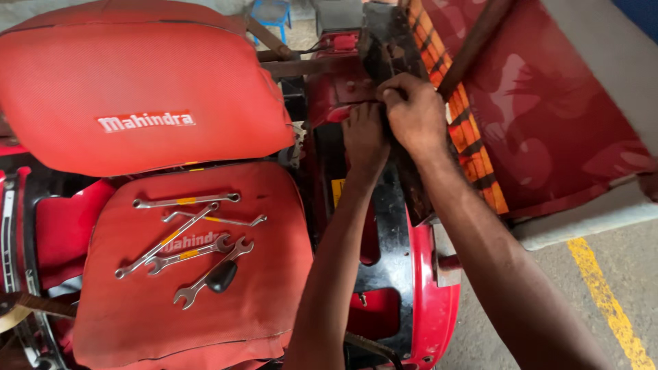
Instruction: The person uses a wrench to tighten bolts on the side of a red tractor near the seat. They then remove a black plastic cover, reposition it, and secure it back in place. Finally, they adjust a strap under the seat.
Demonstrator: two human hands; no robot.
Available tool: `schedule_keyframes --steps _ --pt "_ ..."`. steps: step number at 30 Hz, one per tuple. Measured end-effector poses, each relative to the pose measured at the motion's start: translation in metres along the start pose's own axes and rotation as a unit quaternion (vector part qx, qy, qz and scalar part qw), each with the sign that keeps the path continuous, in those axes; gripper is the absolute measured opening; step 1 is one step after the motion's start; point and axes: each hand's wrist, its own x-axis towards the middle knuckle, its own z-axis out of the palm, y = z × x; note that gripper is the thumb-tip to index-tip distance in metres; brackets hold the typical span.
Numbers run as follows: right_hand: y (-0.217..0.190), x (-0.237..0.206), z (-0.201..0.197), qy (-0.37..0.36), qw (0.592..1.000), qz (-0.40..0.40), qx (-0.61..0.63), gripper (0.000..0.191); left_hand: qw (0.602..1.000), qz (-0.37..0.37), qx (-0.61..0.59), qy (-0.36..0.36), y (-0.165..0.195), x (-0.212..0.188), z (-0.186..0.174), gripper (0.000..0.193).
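I'd keep my right hand (415, 113) clenched on the black panel (384, 51), my left hand (364, 137) pressing flat beside it, spanners (188, 243) near.

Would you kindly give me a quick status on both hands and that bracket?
Left hand and right hand both pressed on black bracket, fingers curled. Held item hidden. Spanners lie untouched on red seat. Nothing blocking.

Wrenches (188, 243) clutter seat (267, 288); fender (432, 308) side open.
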Motion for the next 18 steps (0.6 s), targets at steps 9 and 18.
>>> schedule_keyframes --steps 9,18 --pt "0.037 0.005 0.016 -0.002 0.990 -0.139 0.031 0.014 0.990 0.018 -0.130 -0.048 -0.035 -0.011 -0.024 0.029" --pt "0.048 -0.005 0.016 0.009 0.982 -0.185 0.038 0.018 0.990 0.093 -0.099 -0.025 -0.053 -0.043 -0.051 0.019"
